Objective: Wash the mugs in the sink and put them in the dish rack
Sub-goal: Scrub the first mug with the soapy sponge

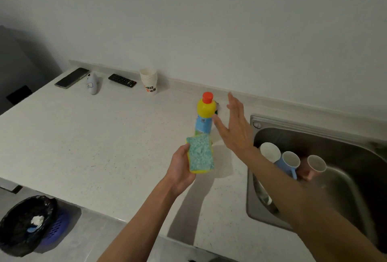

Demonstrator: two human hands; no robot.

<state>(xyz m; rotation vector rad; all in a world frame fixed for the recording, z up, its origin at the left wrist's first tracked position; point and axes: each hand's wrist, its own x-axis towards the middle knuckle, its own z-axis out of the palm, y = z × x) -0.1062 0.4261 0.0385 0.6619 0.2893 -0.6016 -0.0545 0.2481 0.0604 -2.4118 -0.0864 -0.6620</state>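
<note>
Three mugs [290, 162] lie in the sink [257, 123], against its left wall, at the bench's [94, 136] right end. The left hand [180, 169] grips a sponge [201, 155]. The right hand [236, 127], fingers spread wide, hovers just beside a red-capped bottle [205, 113]. The stacked paper cups [148, 80] at the back edge carry orange print too small to read.

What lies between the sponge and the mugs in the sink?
In the head view, the wrist of the right hand crosses between the sponge and the mugs; under it are bare countertop and the sink rim.
</note>
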